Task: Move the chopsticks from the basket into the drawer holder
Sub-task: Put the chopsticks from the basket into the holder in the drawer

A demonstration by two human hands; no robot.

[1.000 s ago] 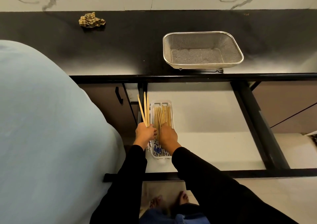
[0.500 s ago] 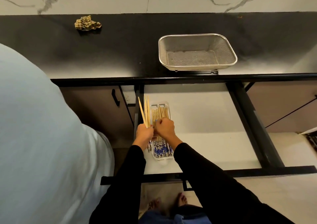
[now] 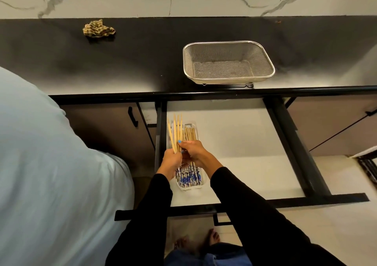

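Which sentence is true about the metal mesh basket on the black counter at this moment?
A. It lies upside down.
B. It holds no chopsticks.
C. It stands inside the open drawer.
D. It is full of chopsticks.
B: the mesh basket shows only its bare bottom, while the chopsticks are gripped in the left hand over the white holder in the drawer.

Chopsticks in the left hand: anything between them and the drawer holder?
Nothing visible. The left hand holds the chopsticks right over the white holder; only the right hand reaches across them.
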